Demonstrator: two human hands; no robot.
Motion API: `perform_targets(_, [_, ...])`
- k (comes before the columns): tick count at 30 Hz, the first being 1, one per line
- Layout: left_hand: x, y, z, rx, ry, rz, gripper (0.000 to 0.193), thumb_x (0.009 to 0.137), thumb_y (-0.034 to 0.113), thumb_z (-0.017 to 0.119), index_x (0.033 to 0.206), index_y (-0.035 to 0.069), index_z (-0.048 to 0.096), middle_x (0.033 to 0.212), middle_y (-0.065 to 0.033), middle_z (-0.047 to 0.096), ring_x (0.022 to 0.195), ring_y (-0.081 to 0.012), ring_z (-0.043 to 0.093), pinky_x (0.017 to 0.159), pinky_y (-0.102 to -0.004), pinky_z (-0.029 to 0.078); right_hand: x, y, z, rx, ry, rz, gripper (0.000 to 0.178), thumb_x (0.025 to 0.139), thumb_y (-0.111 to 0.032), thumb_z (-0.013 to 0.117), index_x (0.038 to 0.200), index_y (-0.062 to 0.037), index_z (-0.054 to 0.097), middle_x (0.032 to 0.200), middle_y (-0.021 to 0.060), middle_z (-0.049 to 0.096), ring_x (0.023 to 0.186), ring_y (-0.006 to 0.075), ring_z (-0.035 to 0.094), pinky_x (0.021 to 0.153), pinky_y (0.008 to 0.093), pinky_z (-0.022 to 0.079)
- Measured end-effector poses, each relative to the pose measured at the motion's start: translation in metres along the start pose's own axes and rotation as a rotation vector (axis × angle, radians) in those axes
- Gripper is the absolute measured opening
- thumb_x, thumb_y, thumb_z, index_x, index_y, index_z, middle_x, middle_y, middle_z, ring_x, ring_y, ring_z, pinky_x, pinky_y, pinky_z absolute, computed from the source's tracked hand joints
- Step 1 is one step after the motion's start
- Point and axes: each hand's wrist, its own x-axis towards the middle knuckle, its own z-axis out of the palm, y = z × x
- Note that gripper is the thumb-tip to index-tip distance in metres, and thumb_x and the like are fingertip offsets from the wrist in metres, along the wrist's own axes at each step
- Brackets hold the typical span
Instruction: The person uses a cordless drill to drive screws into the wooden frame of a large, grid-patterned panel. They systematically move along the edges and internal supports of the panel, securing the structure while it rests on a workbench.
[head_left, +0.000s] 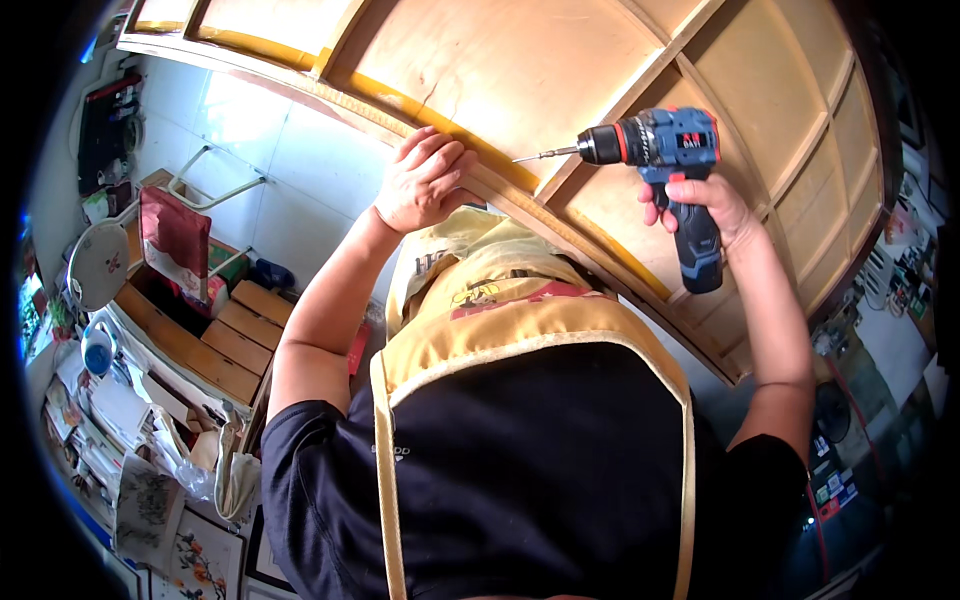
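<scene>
A large wooden panel (pixel 500 60) with crossing battens spreads across the top of the head view, its long near rail slanting down to the right. My left hand (pixel 428 180) is closed with curled fingers at the edge of that rail; its fingertips are partly hidden. In my right hand (pixel 715 205) is a blue and black cordless drill (pixel 690 140), gripped by its handle. The drill's thin bit (pixel 548 155) points left, its tip over the panel's inner side close to the near rail. Whether the tip touches wood I cannot tell.
A yellow apron (pixel 530 365) covers my front below the panel. To the left are a red-seated chair (pixel 173 235), a round white stool (pixel 98 262), a wooden slatted piece (pixel 240 335) and piled papers and bags. Assorted clutter (pixel 890 270) lies along the right.
</scene>
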Motion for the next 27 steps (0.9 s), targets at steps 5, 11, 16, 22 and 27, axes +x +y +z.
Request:
perform_targets(5, [-0.001, -0.003, 0.002, -0.034, -0.045, 0.001, 0.051, 0.076, 0.047, 0.073, 0.11, 0.009, 0.068, 0.107, -0.0058, 0.062, 0.102, -0.0243, 0.06, 0.097, -0.0424, 0.042, 0.036, -0.053, -0.003, -0.192, -0.083, 0.243, 0.031, 0.085, -0.021, 0.068, 0.103, 0.004, 0.065, 0.086, 0.0176, 0.07, 0.06, 0.0118, 0.063, 0.059, 0.0221, 0.054])
perform_targets(11, [-0.001, -0.002, 0.001, -0.012, -0.05, -0.017, 0.05, 0.073, 0.043, 0.075, 0.11, 0.011, 0.069, 0.108, -0.0028, 0.061, 0.103, -0.0221, 0.059, 0.095, -0.0408, 0.042, 0.069, -0.09, -0.001, -0.256, -0.122, 0.418, 0.026, 0.086, -0.017, 0.068, 0.1, 0.0048, 0.065, 0.089, 0.0171, 0.07, 0.06, 0.0123, 0.064, 0.055, 0.0219, 0.054])
perform_targets(16, [-0.003, -0.001, 0.003, -0.006, -0.058, -0.033, 0.047, 0.075, 0.042, 0.073, 0.11, 0.011, 0.069, 0.109, -0.0026, 0.061, 0.103, -0.0226, 0.06, 0.095, -0.041, 0.041, 0.084, -0.098, 0.002, -0.331, -0.134, 0.459, 0.025, 0.085, -0.019, 0.068, 0.097, 0.0028, 0.066, 0.089, 0.0179, 0.07, 0.059, 0.011, 0.063, 0.056, 0.0214, 0.053])
perform_targets(22, [-0.003, -0.001, 0.002, 0.004, -0.079, -0.039, 0.047, 0.074, 0.04, 0.073, 0.112, 0.011, 0.07, 0.109, -0.0024, 0.062, 0.104, -0.0223, 0.06, 0.096, -0.0403, 0.04, 0.094, -0.101, 0.003, -0.384, -0.164, 0.497, 0.025, 0.085, -0.021, 0.068, 0.095, 0.0019, 0.066, 0.083, 0.0176, 0.071, 0.057, 0.0095, 0.061, 0.055, 0.0212, 0.053])
perform_targets(27, [-0.003, 0.001, 0.002, 0.02, -0.072, -0.044, 0.046, 0.076, 0.039, 0.072, 0.112, 0.011, 0.07, 0.109, -0.0026, 0.064, 0.105, -0.0217, 0.06, 0.096, -0.0399, 0.039, 0.098, -0.103, 0.004, -0.396, -0.176, 0.529, 0.025, 0.086, -0.021, 0.068, 0.094, 0.0022, 0.067, 0.082, 0.0186, 0.071, 0.056, 0.0092, 0.06, 0.055, 0.0203, 0.053])
